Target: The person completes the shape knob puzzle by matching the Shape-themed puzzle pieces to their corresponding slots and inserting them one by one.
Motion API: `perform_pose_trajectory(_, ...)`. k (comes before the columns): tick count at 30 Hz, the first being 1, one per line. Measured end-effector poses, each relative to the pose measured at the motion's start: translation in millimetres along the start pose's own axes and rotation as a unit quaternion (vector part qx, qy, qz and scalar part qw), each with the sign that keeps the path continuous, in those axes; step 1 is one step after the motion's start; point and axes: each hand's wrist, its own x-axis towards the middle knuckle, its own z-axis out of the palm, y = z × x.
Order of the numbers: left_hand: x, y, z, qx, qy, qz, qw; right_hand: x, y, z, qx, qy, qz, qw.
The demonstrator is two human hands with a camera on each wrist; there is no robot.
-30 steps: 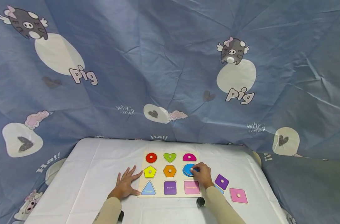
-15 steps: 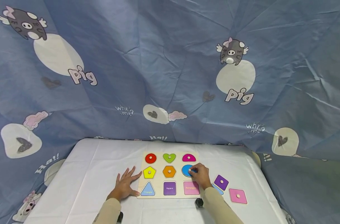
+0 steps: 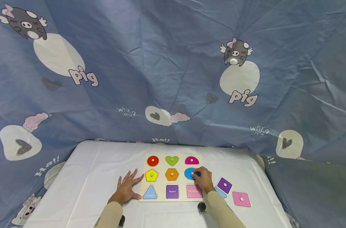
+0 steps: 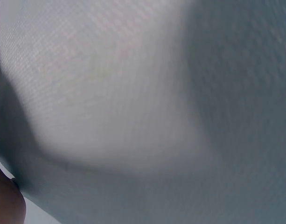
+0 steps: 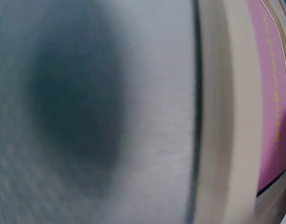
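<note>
A wooden shape puzzle board (image 3: 161,190) lies on the white table. My right hand (image 3: 204,180) pinches the knob of the blue oval piece (image 3: 189,172), which lies level in the right end of the board's middle row. My left hand (image 3: 125,189) has its fingers spread and touches the board's left edge. Knobbed pieces fill the two upper rows, among them the red circle (image 3: 153,163) and the yellow pentagon (image 3: 151,179). Triangle, square and rectangle (image 5: 271,93) recesses without pieces form the bottom row. The left wrist view shows mostly blurred cloth.
Right of the board lie a purple square piece (image 3: 225,188), a blue triangle piece (image 3: 220,193) partly under it, and a pink rectangle piece (image 3: 241,203). A patterned blue cloth (image 3: 173,79) hangs behind the table.
The blue oval piece sat off-centre over its recess and now lies level in it, my right hand still on the knob. My left hand stays in place.
</note>
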Motion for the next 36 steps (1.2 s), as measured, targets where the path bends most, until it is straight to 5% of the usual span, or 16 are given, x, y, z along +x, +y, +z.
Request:
perform_pose_trajectory(9,-2.3,2.3,-2.2,-0.002,0.002,0.009,1.0000,-2.0,1.3,-7.1,0.007,-0.004,-0.022,1.000)
perform_pose_trajectory(16,-0.5,-0.7,-0.1,0.001,0.000,0.009,1.0000,-7.6,2.4,-18.2,0.039,-0.028,0.027,0.998)
perform_pose_trajectory(36,1.3,-0.1,-2.2,0.000,-0.004,0.011,0.9999,-36.7,33.2,-58.6,0.050,0.017,0.056,0.997)
